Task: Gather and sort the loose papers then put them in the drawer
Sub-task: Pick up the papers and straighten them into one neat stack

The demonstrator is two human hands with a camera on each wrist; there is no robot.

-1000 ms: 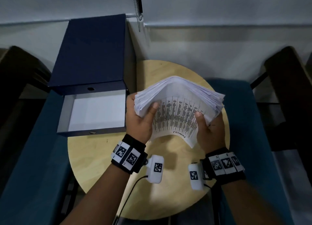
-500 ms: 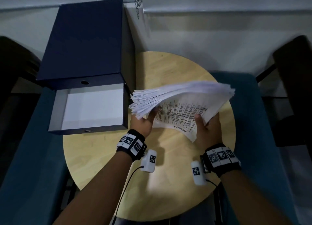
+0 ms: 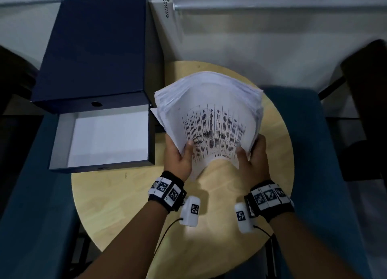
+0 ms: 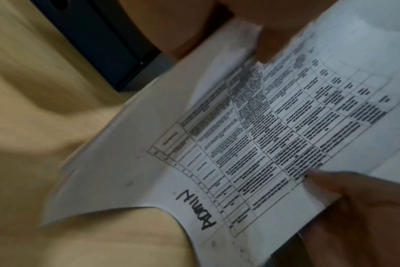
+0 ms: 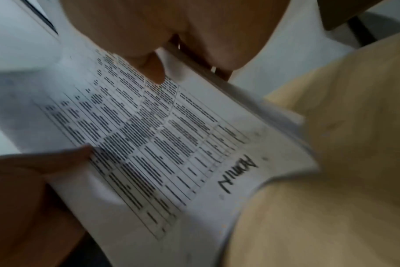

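Both hands on the paper stack (image 3: 209, 115), held up off the round wooden table (image 3: 117, 203). My left hand (image 3: 178, 159) clamps the stack's left lower edge, thumb on the top sheet, fingers underneath and hidden. My right hand (image 3: 253, 159) grips the right lower edge the same way, thumb on top; its fingers are out of sight behind the sheets too. The stack bows upward between the two grips, far edge fanned, so sheet count is unreadable. The top sheet carries a printed table; the text is too blurred to read in any view. Handwritten word near the edge closest to me, roughly "Admin", not certain. Left wrist view: my left thumb (image 4: 265, 43) is on the page, right thumb (image 4: 345, 182) comes in from the far side, motion blur all over. Right wrist view mirrors that, with the stack's thickness showing just past my right thumb (image 5: 153, 72). The open drawer (image 3: 104, 140) sits just left of my left hand, white inside, front edge towards me; the dark blue box (image 3: 92, 54) it slides from sits beyond it. The stack's left corner is near the drawer's right wall; contact unclear. Dark furniture at both sides, cut off by the frame.
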